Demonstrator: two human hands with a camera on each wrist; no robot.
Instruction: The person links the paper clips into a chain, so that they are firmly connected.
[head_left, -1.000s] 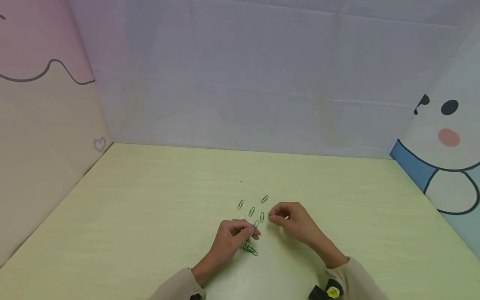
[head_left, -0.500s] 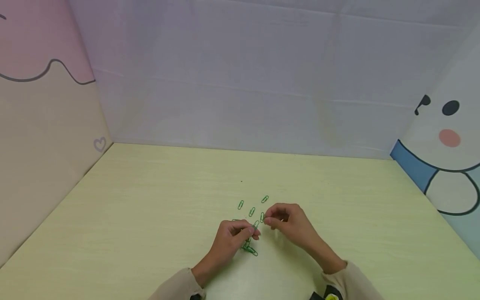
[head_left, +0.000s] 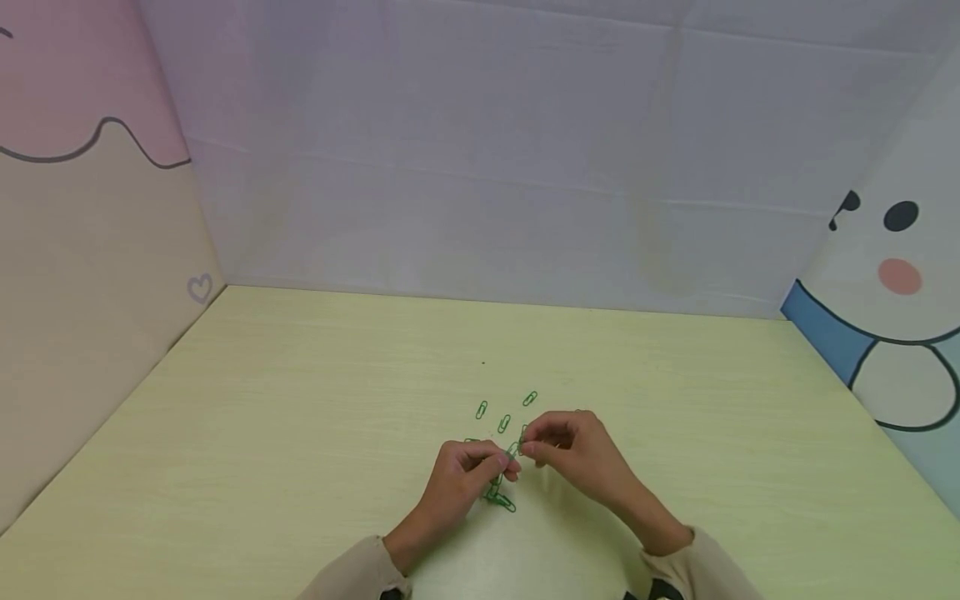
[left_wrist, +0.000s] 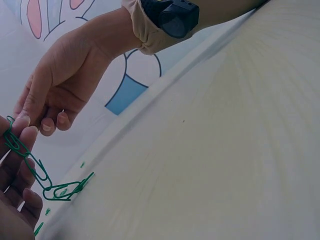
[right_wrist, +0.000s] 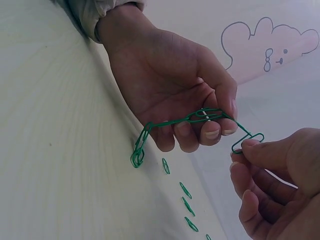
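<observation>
My left hand (head_left: 504, 463) pinches the top of a chain of green paper clips (head_left: 498, 495); the chain hangs down and its lower end lies on the pale green table (head_left: 300, 433). In the right wrist view the chain (right_wrist: 165, 122) runs from my left hand (right_wrist: 215, 122) to a single green clip (right_wrist: 248, 139). My right hand (head_left: 529, 448) pinches that clip between thumb and forefinger, right at the chain's upper end. The left wrist view shows the chain (left_wrist: 37, 172) dangling below both hands.
Three loose green clips (head_left: 503, 423) lie on the table just beyond my hands, seen as a row of loose clips (right_wrist: 186, 200) in the right wrist view. Decorated panels wall the table at left (head_left: 90, 275), back and right (head_left: 885, 275).
My right hand has moved left and slightly down, bringing its clip against the chain's upper end. The left hand and chain have stayed put.
</observation>
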